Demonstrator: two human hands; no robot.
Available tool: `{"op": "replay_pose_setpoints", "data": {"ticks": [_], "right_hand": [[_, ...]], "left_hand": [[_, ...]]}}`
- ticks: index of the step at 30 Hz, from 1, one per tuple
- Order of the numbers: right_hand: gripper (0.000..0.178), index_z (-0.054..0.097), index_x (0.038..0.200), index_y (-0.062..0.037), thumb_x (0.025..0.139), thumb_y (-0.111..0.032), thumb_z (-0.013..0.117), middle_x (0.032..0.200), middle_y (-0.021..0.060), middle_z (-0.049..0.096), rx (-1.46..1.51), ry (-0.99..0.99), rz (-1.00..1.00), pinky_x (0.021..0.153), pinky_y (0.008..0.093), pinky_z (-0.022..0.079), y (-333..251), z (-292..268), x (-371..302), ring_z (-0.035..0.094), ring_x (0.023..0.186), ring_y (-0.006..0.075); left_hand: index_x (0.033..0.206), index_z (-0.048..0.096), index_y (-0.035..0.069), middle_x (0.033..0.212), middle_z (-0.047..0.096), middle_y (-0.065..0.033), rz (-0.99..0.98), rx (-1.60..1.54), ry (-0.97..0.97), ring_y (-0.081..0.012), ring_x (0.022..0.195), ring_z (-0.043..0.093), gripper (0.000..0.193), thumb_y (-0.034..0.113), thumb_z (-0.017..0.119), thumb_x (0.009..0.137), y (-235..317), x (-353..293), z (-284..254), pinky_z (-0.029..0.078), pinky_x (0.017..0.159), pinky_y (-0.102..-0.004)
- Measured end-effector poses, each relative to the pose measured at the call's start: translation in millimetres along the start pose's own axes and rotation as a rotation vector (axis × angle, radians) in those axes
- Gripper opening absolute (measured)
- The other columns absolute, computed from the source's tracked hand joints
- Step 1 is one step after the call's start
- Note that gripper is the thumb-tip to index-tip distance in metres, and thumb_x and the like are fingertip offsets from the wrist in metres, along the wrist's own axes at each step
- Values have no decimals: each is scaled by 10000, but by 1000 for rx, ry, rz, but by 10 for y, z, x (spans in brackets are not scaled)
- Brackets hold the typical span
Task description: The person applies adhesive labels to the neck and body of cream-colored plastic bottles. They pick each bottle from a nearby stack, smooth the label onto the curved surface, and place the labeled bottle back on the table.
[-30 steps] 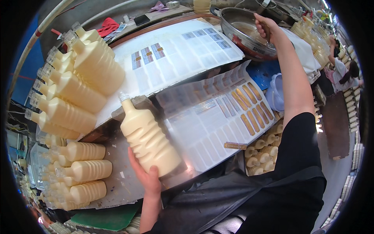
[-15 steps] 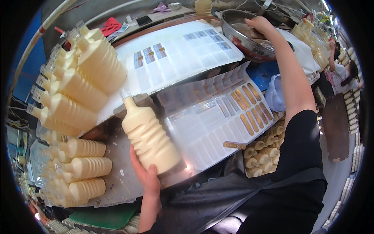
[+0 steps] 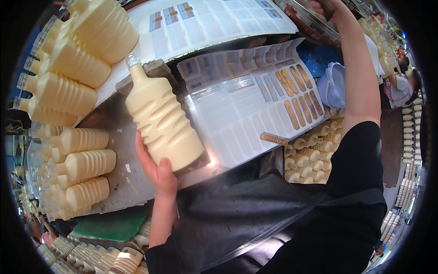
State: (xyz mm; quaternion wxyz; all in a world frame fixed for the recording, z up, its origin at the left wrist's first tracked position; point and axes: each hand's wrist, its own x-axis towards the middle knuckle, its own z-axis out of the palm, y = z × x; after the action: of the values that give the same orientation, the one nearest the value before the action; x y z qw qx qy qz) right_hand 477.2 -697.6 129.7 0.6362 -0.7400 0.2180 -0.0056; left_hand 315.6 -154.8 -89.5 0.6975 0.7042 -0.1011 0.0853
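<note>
Head view shows gold strip labels on the translucent sheet, another gold label at its lower edge, and bluish rectangular labels on the white board. Our left hand grasps a cream bottle near its base, left of the sheet. Our right hand is partly cut off near the basin; we cannot tell its grip. Since the earlier frame, we see more bottles below.

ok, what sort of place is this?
Likely a small bottle-labelling workshop: stacked cream bottles at the left, a sheet bearing gold sticker-like strips, and one large cream bottle in the left hand.
</note>
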Motion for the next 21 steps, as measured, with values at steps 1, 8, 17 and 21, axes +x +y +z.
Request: {"op": "replay_pose_setpoints", "data": {"ticks": [1, 8, 17, 21], "right_hand": [[360, 593, 764, -124, 1034, -361, 613, 590, -32, 510, -207, 0, -111, 394, 231, 344, -49, 276, -143, 475, 466, 78], [392, 578, 768, -74, 1045, -345, 632, 618, -2, 523, -164, -531, -130, 409, 234, 333, 21, 1391, -908, 462, 454, 76], [425, 698, 961, -25, 1068, -406, 544, 649, 26, 564, -1099, -240, -459, 510, 164, 408, 501, 1089, -1008, 536, 526, 28], [424, 710, 1087, -26, 1072, -411, 534, 661, 16, 573, -727, -374, -284, 466, 161, 383, 407, 1151, -1321, 494, 496, 16]], "left_hand": [[1608, 208, -28, 1556, 374, -247, 3, 1, -3, -335, 1424, 414, 975, 516, 645, 927, -3, 3, -5, 320, 1189, -449], [1604, 232, -17, 1522, 421, -239, 0, -11, -41, -318, 1391, 448, 914, 414, 638, 908, -8, 20, -62, 343, 1174, -438], [1597, 245, -26, 1516, 441, -237, 21, -35, -71, -310, 1373, 471, 913, 429, 645, 914, -13, 54, -92, 352, 1166, -425], [1597, 250, -23, 1516, 442, -235, 24, -60, -56, -309, 1369, 474, 938, 484, 655, 919, -48, 45, -62, 356, 1162, -424]]}}
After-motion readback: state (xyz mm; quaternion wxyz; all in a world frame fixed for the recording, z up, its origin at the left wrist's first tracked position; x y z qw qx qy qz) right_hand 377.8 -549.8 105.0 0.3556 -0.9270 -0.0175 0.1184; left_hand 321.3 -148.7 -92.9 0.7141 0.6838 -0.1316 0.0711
